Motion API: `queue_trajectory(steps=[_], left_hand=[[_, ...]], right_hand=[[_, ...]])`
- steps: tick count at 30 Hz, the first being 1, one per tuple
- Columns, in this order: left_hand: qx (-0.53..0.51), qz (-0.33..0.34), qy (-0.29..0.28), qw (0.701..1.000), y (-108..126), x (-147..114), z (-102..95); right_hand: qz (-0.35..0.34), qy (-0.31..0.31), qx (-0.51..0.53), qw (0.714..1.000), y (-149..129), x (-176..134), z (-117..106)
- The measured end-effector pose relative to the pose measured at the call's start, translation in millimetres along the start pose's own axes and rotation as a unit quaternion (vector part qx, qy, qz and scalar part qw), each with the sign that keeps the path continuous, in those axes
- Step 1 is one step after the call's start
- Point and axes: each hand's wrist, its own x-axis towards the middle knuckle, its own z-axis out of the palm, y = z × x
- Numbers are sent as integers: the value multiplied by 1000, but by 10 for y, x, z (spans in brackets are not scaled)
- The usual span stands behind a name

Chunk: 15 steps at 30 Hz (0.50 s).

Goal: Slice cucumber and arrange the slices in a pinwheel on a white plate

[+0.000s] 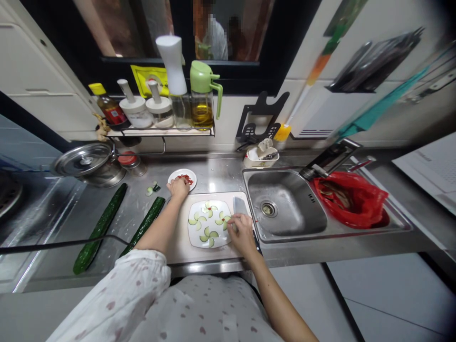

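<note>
A white square plate lies on the pale cutting board, bearing cucumber slices arranged like pinwheel flowers, some with red bits at their centres. My left hand reaches to a small white dish of chopped red pieces; its fingers are drawn together at the near rim, and what they hold is hidden. At the square plate's right edge is my right hand, fingers pinched beside the rightmost flower; anything between them is too small to name. A knife lies partly under that hand.
Two cucumbers lie at left, near cucumber scraps, a lidded pot and a red-lidded jar. A seasoning rack stands behind. To the right is a sink with a red plastic bag beyond it.
</note>
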Motion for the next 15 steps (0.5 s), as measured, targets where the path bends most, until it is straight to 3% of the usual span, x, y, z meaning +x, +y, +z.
queue_trajectory(steps=[6,9,11,15], left_hand=[[-51,-15,20,998,7,15,-37],[-156,-38,39,986,3,1,-51],[-274,-56,35,959,11,-28,-44],[-510,-84,19,856,50,-129,8]], right_hand=[[-3,2,0,1000,0,2,-16],[-5,0,1,1000,-1,4,-16],[-6,-2,0,1000,-8,12,-8],[-11,-9,7,1000,-32,44,28]])
